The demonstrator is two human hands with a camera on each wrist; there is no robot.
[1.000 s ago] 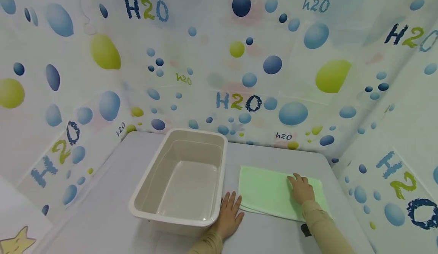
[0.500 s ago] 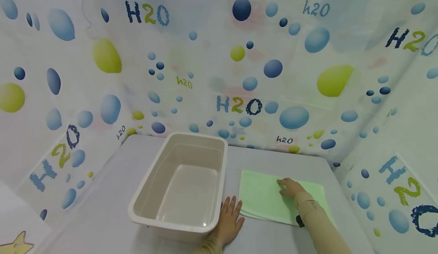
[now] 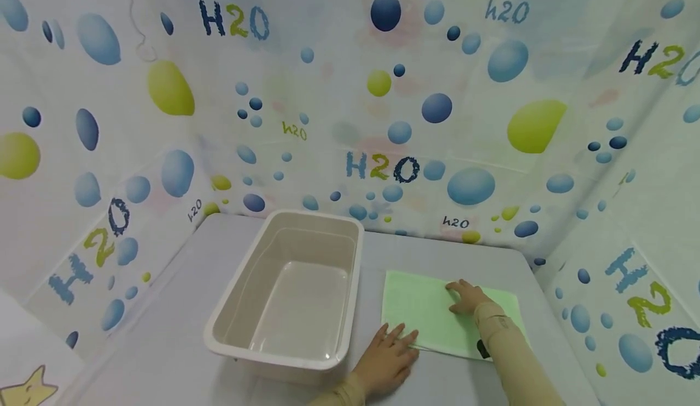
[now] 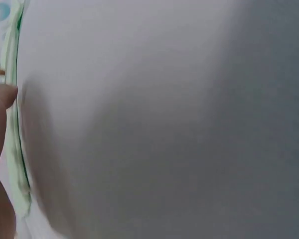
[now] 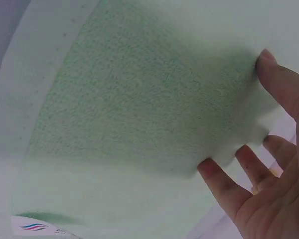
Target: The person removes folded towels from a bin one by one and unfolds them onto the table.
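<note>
1. Green cloth [image 3: 418, 309]: lies folded and flat on the light-coloured table [image 3: 164, 333], to the right of the basin and apart from it. Layered edges show along its near side.
2. Right hand [image 3: 469, 298]: rests on the upper surface of the cloth, right of its middle. Fingers extended and spread, released; the right wrist view shows the thumb and fingertips meeting the fabric without gathering it.
3. Left hand [image 3: 385, 360]: located at the near left corner of the cloth, between cloth and basin. Fingers spread and mostly straight, released; the fingertips reach the cloth edge. In the left wrist view the thumb lies against the layered edge. Most of this hand is outside that view.
4. Label [image 5: 32, 226]: white, with blue and pink wavy marks, at one edge of the cloth. Its lettering is too small to read.
5. Basin [image 3: 273, 356]: beige, rectangular with rounded corners, standing upright on the table to the left of both hands.
6. Black item [image 3: 482, 349]: small, beside the right sleeve [image 3: 514, 357] at the wrist; its type cannot be determined.
7. Backdrop [image 3: 328, 90]: white covering printed with blue and lime spots and "H2O" lettering, enclosing the table's rear and sides.
</note>
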